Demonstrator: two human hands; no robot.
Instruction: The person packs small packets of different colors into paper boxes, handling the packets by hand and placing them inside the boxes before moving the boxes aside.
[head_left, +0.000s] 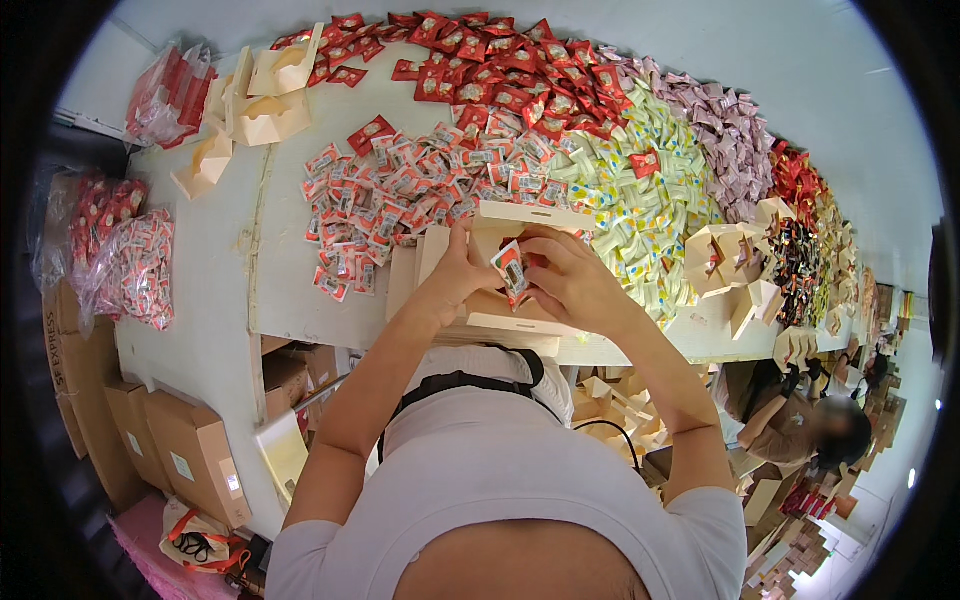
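Observation:
A cream cardboard box (537, 216) lies open at the table's front edge, on flat cream cardboard pieces (403, 281). My left hand (454, 277) grips the box's left side, its thumb near a small white-and-red snack packet (511, 273). My right hand (566, 277) holds that packet over the box with its fingertips. Something dark red shows behind the packet, partly hidden by the fingers. Just beyond the box spreads a pile of similar white-and-red packets (420, 176).
Red packets (480, 56), green-and-white packets (645, 202) and pinkish packets (724, 135) form heaps farther back. Folded cream boxes (270, 116) stand back left. Plastic bags of packets (146, 262) lie left; cartons (191, 450) stand below. A co-worker (787, 427) is at the right.

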